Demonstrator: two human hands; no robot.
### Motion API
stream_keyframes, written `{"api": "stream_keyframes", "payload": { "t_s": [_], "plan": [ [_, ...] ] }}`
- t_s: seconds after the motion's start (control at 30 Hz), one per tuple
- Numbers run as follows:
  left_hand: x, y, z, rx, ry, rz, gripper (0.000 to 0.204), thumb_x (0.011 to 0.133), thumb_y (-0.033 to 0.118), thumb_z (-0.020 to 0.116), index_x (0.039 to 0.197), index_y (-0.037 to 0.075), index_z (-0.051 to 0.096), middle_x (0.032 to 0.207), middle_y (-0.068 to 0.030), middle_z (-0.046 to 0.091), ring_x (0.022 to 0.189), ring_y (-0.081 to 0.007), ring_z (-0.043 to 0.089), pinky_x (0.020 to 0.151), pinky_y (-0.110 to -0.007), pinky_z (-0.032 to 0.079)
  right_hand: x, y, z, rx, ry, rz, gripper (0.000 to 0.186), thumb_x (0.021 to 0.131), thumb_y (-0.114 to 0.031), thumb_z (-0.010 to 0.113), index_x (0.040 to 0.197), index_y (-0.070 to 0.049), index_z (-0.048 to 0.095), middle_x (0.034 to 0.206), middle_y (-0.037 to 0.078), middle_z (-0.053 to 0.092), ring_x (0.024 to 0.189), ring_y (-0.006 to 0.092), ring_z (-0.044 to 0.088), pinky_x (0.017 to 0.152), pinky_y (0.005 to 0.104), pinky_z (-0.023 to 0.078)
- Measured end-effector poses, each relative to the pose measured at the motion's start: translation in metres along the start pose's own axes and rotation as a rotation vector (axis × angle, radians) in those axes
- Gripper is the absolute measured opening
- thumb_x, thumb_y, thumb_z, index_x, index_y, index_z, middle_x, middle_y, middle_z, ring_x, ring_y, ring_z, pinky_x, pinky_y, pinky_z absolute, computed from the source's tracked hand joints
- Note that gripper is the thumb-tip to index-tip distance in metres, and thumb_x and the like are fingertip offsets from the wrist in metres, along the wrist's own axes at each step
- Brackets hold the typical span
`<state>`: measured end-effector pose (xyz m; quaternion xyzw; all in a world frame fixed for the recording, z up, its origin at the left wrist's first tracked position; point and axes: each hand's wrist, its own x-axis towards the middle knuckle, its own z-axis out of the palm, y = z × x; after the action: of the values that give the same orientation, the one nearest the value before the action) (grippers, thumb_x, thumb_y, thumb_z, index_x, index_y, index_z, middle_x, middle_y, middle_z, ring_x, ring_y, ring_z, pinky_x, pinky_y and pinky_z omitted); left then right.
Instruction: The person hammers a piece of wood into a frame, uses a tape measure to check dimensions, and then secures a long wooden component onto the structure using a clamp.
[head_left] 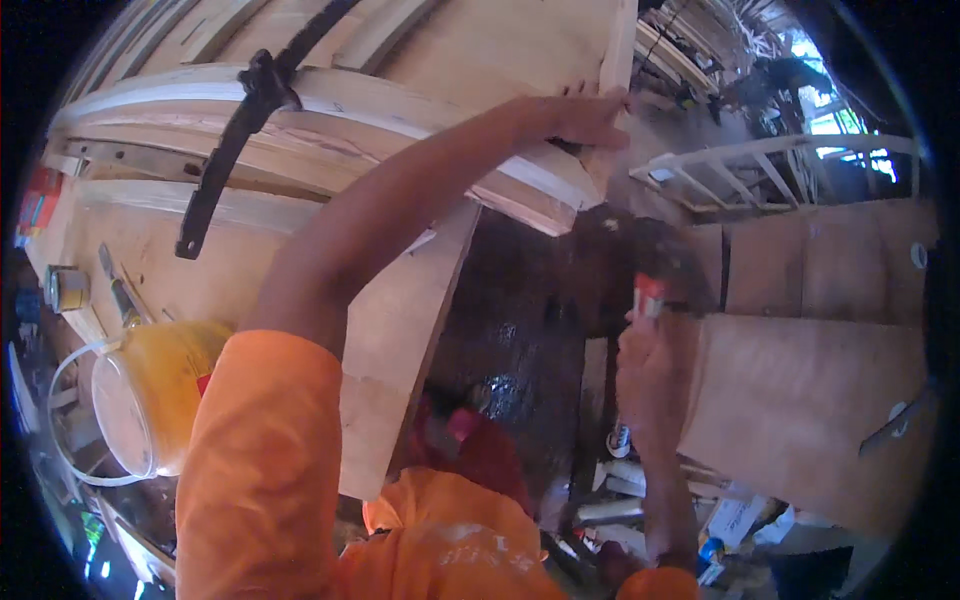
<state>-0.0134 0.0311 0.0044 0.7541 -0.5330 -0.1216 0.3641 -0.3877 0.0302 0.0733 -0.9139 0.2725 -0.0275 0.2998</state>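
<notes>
My left hand (592, 118) reaches across to the corner of a pale wooden frame (370, 105), its fingers bent over a wooden strip (617, 58) there. The frame lies on a wooden workbench (390, 340). A dark metal bar clamp (232, 135) crosses the frame to the left of my arm. To the right, away from the bench, my right hand (648, 375) is closed around a red-and-silver tool (650, 293). Motion blurs the tool, so its exact kind does not show.
A yellow bucket (180, 385) lies tipped at the bench's left, near a small tin (68, 289) and a brush-like tool (122, 290). Brown panels (800, 390) stand at right. Below them lies scattered clutter (735, 515). Another slatted wooden frame (770, 175) stands at the back right.
</notes>
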Motion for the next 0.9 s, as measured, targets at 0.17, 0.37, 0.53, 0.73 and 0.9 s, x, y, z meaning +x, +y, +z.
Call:
{"api": "stream_keyframes", "payload": {
  "t_s": [0.17,0.37,0.53,0.73,0.9],
  "plan": [
    [0.002,-0.001,-0.001,-0.014,-0.013,0.005,0.084,0.083,0.069,0.066,0.151,0.030,0.038,0.158,-0.0287,0.040,0.145,-0.0527,0.032,0.119,-0.066,0.018,-0.017,0.008,-0.033,0.133,0.150,-0.011,0.030,0.103,-0.015,0.060,0.126,0.005,0.060,0.094,0.018,0.075,0.082,0.0379,0.072,0.071,0.0431,0.054],
    [-0.006,0.004,-0.004,-0.015,-0.002,0.059,0.081,0.084,0.066,0.065,0.152,0.030,0.039,0.148,-0.0330,0.047,0.143,-0.0501,0.034,0.118,-0.062,0.021,0.000,-0.002,-0.051,0.145,-0.107,-0.205,0.034,0.096,-0.015,0.073,0.126,0.000,0.068,0.092,0.014,0.072,0.073,0.0252,0.066,0.069,0.0341,0.052],
    [-0.011,0.013,-0.008,0.065,0.009,-0.032,0.076,0.092,0.062,0.063,0.151,0.020,0.040,0.144,-0.0246,0.048,0.141,-0.0490,0.037,0.121,-0.059,0.024,0.033,-0.006,-0.066,0.085,-0.251,-0.492,0.031,0.092,-0.015,0.076,0.118,0.001,0.070,0.086,0.015,0.069,0.070,0.0256,0.064,0.067,0.0365,0.050],
    [-0.017,0.016,-0.012,0.019,0.002,0.006,0.072,0.090,0.052,0.064,0.150,0.019,0.042,0.139,-0.0232,0.049,0.137,-0.0452,0.039,0.119,-0.056,0.027,0.058,-0.002,-0.075,0.112,-0.489,-0.440,0.032,0.092,-0.015,0.076,0.117,0.005,0.071,0.081,0.017,0.066,0.069,0.0280,0.064,0.067,0.0395,0.050],
    [-0.019,0.013,-0.010,-0.025,0.031,0.019,0.069,0.091,0.050,0.065,0.150,0.021,0.043,0.137,-0.0230,0.049,0.136,-0.0440,0.040,0.119,-0.055,0.026,0.075,-0.011,-0.076,0.089,-0.544,-0.621,0.034,0.091,-0.015,0.077,0.120,0.003,0.073,0.083,0.019,0.070,0.070,0.0291,0.065,0.069,0.0401,0.051]
  ]
}}
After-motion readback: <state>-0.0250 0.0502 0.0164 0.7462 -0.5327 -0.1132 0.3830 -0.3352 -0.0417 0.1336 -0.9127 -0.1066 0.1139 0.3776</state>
